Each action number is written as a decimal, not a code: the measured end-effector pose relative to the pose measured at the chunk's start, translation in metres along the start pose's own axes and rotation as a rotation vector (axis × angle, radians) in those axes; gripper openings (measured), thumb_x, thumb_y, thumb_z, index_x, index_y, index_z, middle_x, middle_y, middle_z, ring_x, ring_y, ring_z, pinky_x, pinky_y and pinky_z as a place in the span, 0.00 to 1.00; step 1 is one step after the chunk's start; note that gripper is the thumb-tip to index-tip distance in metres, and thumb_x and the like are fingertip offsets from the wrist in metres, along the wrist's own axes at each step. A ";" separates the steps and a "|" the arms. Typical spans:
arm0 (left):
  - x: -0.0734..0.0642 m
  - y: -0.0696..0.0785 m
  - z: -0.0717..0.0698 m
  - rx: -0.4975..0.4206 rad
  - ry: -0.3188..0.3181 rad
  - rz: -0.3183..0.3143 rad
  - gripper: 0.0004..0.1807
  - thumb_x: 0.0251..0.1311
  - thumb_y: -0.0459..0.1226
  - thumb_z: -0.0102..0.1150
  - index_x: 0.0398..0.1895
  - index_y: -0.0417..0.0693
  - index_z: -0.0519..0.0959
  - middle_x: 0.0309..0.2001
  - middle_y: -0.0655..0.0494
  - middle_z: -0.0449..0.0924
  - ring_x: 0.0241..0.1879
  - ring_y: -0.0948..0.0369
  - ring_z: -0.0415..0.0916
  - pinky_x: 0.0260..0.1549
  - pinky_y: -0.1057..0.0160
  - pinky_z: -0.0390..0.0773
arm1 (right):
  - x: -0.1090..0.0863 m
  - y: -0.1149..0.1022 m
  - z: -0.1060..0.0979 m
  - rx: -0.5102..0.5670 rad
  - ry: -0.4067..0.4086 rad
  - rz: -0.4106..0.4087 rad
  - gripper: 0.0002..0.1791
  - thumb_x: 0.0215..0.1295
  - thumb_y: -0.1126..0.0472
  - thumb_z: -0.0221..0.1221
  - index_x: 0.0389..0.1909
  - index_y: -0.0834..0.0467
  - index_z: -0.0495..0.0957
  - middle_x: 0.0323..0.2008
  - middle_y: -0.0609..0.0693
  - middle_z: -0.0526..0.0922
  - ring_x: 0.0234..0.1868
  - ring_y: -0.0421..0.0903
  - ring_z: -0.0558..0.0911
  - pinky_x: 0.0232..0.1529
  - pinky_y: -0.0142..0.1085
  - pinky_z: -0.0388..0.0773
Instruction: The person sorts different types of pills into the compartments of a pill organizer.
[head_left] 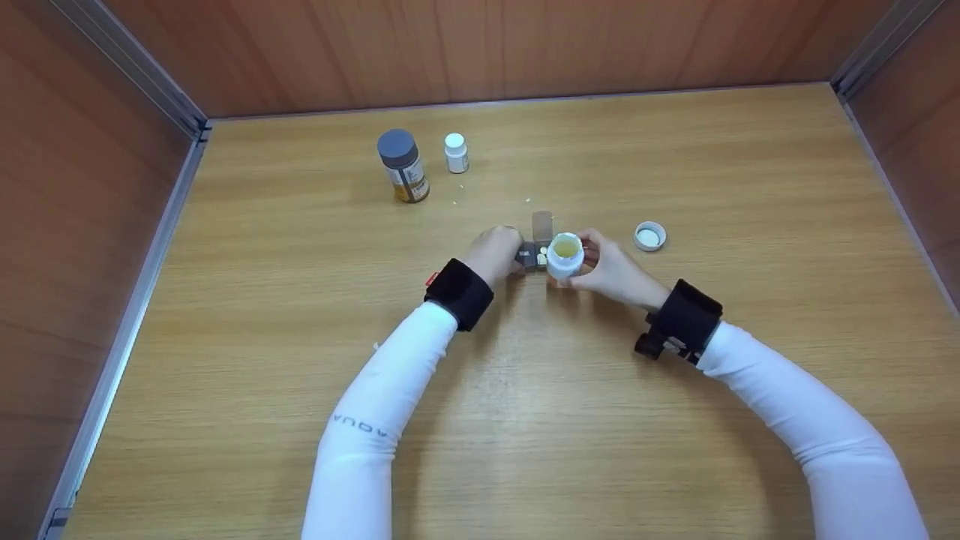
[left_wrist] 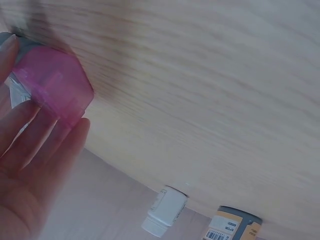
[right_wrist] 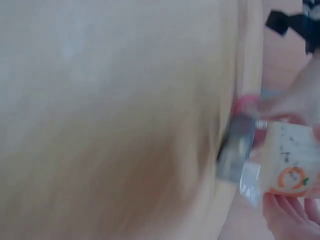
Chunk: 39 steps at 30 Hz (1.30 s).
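Observation:
My left hand (head_left: 493, 253) grips a small pill organizer (head_left: 527, 256) on the table, its thumb and fingers at the pink end (left_wrist: 54, 82) in the left wrist view. One clear lid (head_left: 542, 225) stands raised at the back, and pale pills (head_left: 541, 256) lie in the compartment below it. My right hand (head_left: 611, 274) holds an uncapped white bottle (head_left: 564, 268) between thumb and fingers, right beside that compartment. Yellow shows inside its mouth. In the right wrist view, blurred, the bottle's label (right_wrist: 292, 177) bears an orange fruit picture.
A white cap (head_left: 649, 236) lies upturned to the right. Toward the back left stand a brown bottle with a grey lid (head_left: 403, 166) and a small white bottle (head_left: 456, 154). Tiny white bits (head_left: 528, 200) are scattered behind the organizer. Wooden panels (head_left: 495, 52) enclose the table at back and sides.

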<state>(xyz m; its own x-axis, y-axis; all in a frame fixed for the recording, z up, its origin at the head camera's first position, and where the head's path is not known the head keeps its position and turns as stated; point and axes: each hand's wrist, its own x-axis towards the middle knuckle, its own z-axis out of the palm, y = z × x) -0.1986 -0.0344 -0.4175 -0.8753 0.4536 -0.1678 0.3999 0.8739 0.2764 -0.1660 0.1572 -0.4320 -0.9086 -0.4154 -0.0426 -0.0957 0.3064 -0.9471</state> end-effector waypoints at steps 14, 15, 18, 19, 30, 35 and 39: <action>-0.002 0.001 0.002 0.080 0.044 0.035 0.14 0.48 0.36 0.63 0.38 0.38 0.78 0.37 0.47 0.79 0.39 0.52 0.74 0.41 0.56 0.72 | -0.005 0.000 0.029 -0.155 -0.079 0.003 0.28 0.42 0.75 0.61 0.47 0.74 0.63 0.48 0.68 0.72 0.52 0.58 0.71 0.54 0.45 0.66; -0.003 0.001 0.003 0.093 0.055 0.041 0.16 0.48 0.36 0.63 0.41 0.39 0.77 0.38 0.47 0.79 0.41 0.52 0.73 0.43 0.55 0.72 | -0.005 0.000 0.029 -0.155 -0.075 0.006 0.28 0.42 0.76 0.61 0.47 0.74 0.63 0.48 0.68 0.72 0.52 0.58 0.71 0.54 0.45 0.66; -0.007 0.001 0.003 0.113 0.085 0.074 0.23 0.47 0.35 0.63 0.49 0.41 0.74 0.45 0.45 0.77 0.47 0.50 0.69 0.50 0.52 0.67 | -0.007 0.000 0.029 -0.156 -0.062 0.012 0.28 0.42 0.76 0.62 0.48 0.74 0.63 0.48 0.68 0.71 0.51 0.58 0.71 0.53 0.45 0.67; -0.009 0.001 0.003 0.101 0.093 0.084 0.26 0.46 0.34 0.63 0.52 0.42 0.72 0.47 0.45 0.75 0.50 0.49 0.68 0.52 0.51 0.65 | -0.008 -0.001 0.029 -0.160 -0.060 0.010 0.29 0.43 0.75 0.62 0.48 0.75 0.63 0.48 0.68 0.71 0.51 0.58 0.72 0.53 0.45 0.68; -0.051 0.004 0.000 -0.355 0.020 0.114 0.31 0.42 0.24 0.61 0.54 0.31 0.65 0.55 0.39 0.67 0.57 0.49 0.61 0.59 0.57 0.58 | -0.020 -0.015 -0.009 -0.199 -0.094 0.021 0.30 0.47 0.77 0.58 0.54 0.75 0.62 0.54 0.70 0.66 0.55 0.62 0.68 0.55 0.47 0.65; -0.054 0.009 0.002 -0.541 -0.029 0.089 0.32 0.42 0.28 0.64 0.54 0.33 0.64 0.54 0.41 0.68 0.55 0.51 0.65 0.56 0.60 0.63 | -0.021 -0.013 -0.046 -0.622 0.064 -0.023 0.25 0.49 0.74 0.58 0.52 0.72 0.67 0.49 0.70 0.69 0.49 0.64 0.69 0.50 0.51 0.67; -0.052 0.013 0.006 -0.589 0.002 0.081 0.32 0.41 0.33 0.67 0.52 0.33 0.66 0.49 0.42 0.71 0.51 0.52 0.69 0.52 0.60 0.68 | -0.016 -0.001 -0.066 -0.823 0.099 0.029 0.25 0.52 0.70 0.57 0.52 0.72 0.66 0.47 0.73 0.67 0.48 0.67 0.66 0.48 0.55 0.66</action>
<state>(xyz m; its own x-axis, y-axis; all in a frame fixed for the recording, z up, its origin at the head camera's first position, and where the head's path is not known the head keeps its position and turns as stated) -0.1463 -0.0460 -0.4105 -0.8492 0.5137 -0.1225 0.2473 0.5919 0.7672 -0.1777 0.2200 -0.4090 -0.9432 -0.3324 0.0014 -0.3038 0.8604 -0.4092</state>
